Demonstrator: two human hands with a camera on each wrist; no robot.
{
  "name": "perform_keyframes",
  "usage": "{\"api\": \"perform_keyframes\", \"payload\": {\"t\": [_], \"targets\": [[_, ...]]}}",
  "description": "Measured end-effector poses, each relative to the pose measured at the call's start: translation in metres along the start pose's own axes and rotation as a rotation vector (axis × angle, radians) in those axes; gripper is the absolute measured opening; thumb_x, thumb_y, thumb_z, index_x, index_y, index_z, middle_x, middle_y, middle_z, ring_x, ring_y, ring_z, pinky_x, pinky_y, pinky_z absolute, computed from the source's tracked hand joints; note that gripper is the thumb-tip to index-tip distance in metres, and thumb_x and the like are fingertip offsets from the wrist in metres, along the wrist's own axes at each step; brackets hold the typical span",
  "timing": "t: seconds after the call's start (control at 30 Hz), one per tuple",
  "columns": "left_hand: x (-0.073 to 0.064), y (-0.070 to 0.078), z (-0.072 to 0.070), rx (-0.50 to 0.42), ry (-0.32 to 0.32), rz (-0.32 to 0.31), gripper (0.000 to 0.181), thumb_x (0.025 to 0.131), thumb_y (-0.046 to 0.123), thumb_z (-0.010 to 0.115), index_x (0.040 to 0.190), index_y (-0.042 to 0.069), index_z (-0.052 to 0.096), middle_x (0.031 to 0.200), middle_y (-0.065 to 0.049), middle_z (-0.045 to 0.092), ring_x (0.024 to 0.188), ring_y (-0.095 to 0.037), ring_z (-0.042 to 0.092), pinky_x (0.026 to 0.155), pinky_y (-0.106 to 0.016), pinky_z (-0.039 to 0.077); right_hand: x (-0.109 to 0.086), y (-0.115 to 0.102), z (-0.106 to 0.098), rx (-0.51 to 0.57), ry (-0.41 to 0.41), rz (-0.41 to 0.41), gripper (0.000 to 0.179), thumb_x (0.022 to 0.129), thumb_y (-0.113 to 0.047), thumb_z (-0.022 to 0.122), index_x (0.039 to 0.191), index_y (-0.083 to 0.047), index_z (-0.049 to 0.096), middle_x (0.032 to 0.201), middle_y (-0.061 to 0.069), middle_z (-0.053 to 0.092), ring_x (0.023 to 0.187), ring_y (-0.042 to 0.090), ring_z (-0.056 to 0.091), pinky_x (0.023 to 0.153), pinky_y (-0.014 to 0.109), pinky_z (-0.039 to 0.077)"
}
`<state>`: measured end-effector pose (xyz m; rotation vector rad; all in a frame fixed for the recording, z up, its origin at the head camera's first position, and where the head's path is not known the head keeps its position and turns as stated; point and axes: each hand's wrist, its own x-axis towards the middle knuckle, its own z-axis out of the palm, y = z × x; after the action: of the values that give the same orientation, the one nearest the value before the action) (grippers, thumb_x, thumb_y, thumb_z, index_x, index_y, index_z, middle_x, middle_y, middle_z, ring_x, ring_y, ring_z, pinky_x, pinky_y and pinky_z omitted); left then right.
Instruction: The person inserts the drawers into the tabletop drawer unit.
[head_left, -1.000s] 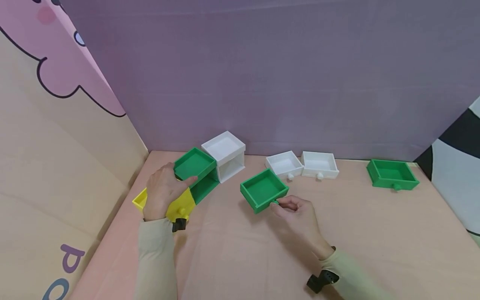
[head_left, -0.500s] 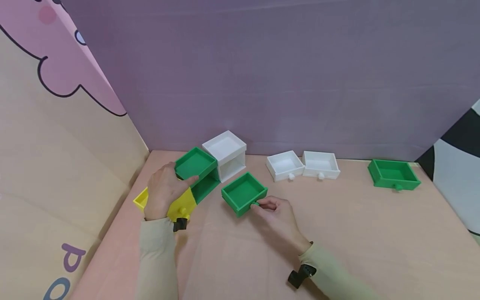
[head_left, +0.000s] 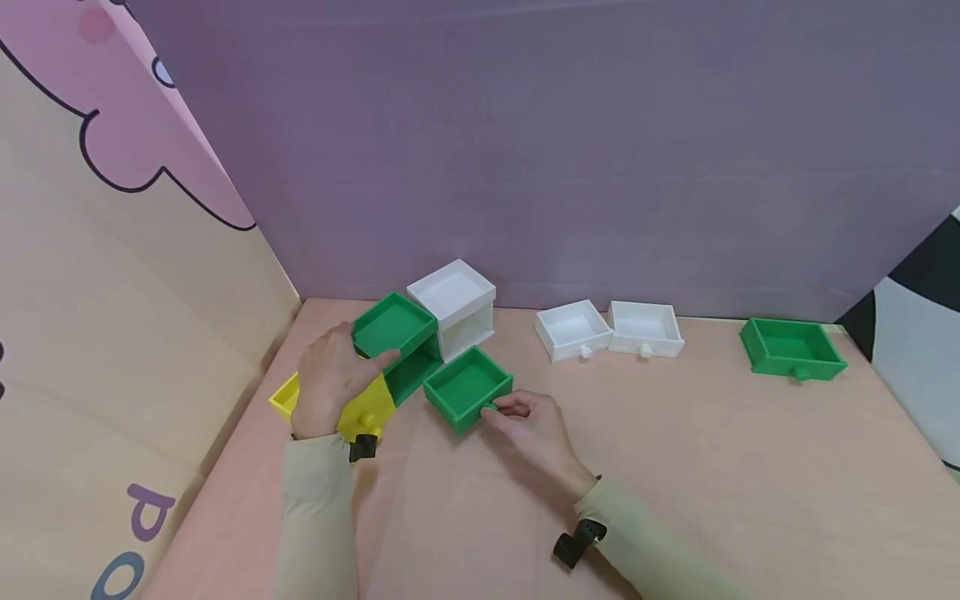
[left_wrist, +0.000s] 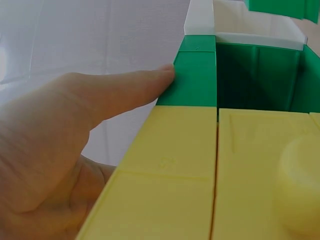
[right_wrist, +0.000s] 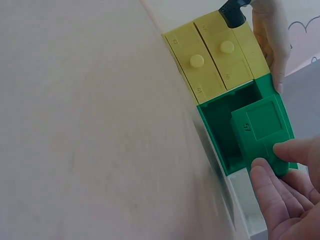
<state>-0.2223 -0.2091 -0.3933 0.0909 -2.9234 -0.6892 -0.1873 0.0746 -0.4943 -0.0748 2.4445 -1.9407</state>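
Note:
In the head view my left hand [head_left: 326, 385] lies across the top of a yellow drawer cabinet [head_left: 369, 410] and the adjoining green cabinet [head_left: 395, 323], holding them. The left wrist view has its thumb [left_wrist: 135, 86] against the green casing's upper part; the other fingertips are hidden. My right hand [head_left: 536, 427] pinches the knob of a green drawer [head_left: 467, 385], which hangs near the green cabinet's open front. Seen in the right wrist view, this drawer [right_wrist: 265, 122] partly covers the dark opening, tilted to it. Whether they touch, I cannot tell.
A white cabinet [head_left: 453, 292] with an open front adjoins the green one. To its right lie two white drawers, the nearer one [head_left: 573, 327] beside the other [head_left: 647, 327]. Another green drawer [head_left: 793, 346] sits at the far right. A purple backdrop [head_left: 570, 150] rises behind.
My right hand has carried the green drawer leftward, from in front of the white drawers to the green cabinet's front. The left hand keeps its place on the cabinets.

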Motion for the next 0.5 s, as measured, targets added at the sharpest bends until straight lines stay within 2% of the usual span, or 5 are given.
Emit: {"api": "perform_keyframes", "payload": {"t": [0.23, 0.5], "targets": [[0.001, -0.001, 0.001, 0.002, 0.005, 0.005, 0.069, 0.091, 0.055, 0.076, 0.123, -0.005, 0.065, 0.105, -0.021, 0.072, 0.093, -0.037, 0.066, 0.08, -0.05, 0.056, 0.004, 0.0, 0.016, 0.042, -0.03, 0.004, 0.012, 0.09, -0.007, 0.083, 0.097, 0.002, 0.079, 0.091, 0.014, 0.081, 0.078, 0.007, 0.072, 0.068, 0.018, 0.056], [0.0, 0.001, 0.001, 0.003, -0.004, 0.002, 0.079, 0.091, 0.056, 0.076, 0.135, -0.009, 0.062, 0.115, -0.025, 0.072, 0.099, -0.041, 0.067, 0.085, -0.053, 0.056, 0.009, -0.004, 0.031, 0.047, -0.048, -0.008, 0.015, 0.089, -0.009, 0.083, 0.097, 0.002, 0.079, 0.09, 0.013, 0.081, 0.078, 0.007, 0.072, 0.069, 0.018, 0.055]]}}
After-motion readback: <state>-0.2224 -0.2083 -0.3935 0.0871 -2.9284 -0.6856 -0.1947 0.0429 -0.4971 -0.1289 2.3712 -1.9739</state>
